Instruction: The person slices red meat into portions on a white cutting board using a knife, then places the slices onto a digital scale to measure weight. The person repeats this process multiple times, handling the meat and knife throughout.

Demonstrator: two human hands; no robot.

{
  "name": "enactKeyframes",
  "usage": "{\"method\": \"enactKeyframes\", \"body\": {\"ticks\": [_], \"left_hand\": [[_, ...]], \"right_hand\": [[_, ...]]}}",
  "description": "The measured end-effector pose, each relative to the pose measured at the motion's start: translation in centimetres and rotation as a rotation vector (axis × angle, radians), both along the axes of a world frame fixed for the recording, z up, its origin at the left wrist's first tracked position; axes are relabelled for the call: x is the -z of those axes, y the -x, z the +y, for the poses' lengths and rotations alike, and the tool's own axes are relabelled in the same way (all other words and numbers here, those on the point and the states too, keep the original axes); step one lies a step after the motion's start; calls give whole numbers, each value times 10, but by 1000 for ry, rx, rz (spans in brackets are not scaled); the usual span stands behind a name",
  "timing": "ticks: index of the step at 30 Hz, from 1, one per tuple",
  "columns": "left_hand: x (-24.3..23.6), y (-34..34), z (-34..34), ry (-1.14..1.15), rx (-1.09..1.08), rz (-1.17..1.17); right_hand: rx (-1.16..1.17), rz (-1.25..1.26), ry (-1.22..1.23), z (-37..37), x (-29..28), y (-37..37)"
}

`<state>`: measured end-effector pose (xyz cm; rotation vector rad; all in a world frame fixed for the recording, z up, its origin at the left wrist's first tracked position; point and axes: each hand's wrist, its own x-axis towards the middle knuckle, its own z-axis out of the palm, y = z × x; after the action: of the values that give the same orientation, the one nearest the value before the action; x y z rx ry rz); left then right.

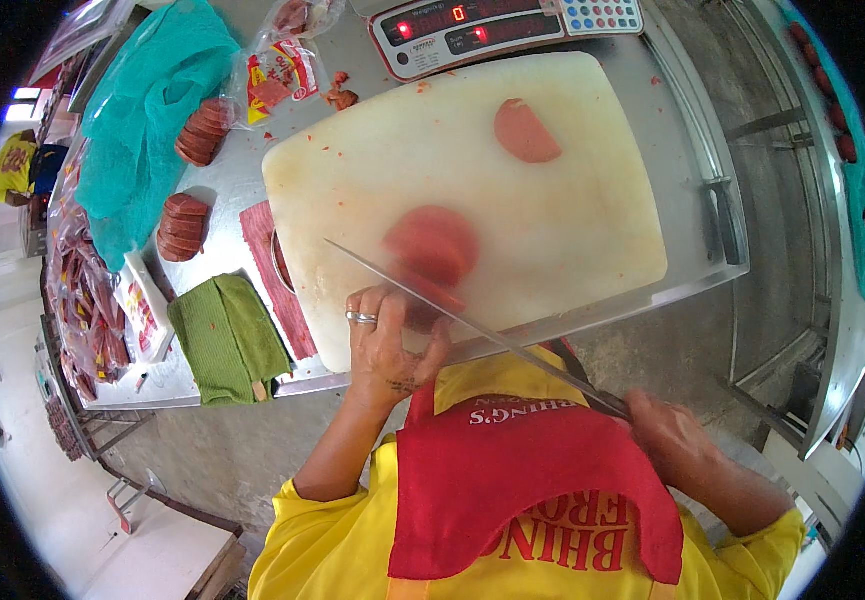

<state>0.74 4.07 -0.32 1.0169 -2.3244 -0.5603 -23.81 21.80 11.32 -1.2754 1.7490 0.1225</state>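
My left hand [382, 345], a ring on one finger, holds the near end of a pink processed-meat log [424, 318] at the front of the white cutting board [572, 220]. My right hand [677, 440] is closed round the handle of a long knife [512, 348]. Its blade slants across the meat, just beyond my left fingers. Past the blade lie pink meat slices [434, 243], blurred and overlapping. A half-round end piece [525, 132] rests apart, toward the board's far right. My left hand partly hides the log.
Behind the board stands a digital scale [462, 35]. Two stacks of sliced meat [182, 228], a folded green cloth [229, 340] and teal netting [152, 110] occupy the metal table's left. Bagged meat [82, 310] lines its left edge. A metal rack [832, 250] is at right.
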Motion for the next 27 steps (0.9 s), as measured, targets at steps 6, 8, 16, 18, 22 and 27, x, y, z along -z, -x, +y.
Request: {"method": "enactKeyframes", "body": {"ticks": [6,8,16,18,22,27], "left_hand": [[2,-1,2,45,42,29],[0,-2,5,25,13,37],[-4,-9,9,-39,-5,-20],[-2,-9,9,-48,-2,-30],[2,-10,6,-14,27,8],[3,-12,4,-18,62,30]], "right_hand": [[11,-26,237,-62,87,-47],[22,-150,230,-75,94,-42],[7,-92,135,-22,15,-13],[-3,-14,18,-4,0,-10],[15,-13,-62,-1,4,-12],[-3,-29,142,-51,75,-53]]}}
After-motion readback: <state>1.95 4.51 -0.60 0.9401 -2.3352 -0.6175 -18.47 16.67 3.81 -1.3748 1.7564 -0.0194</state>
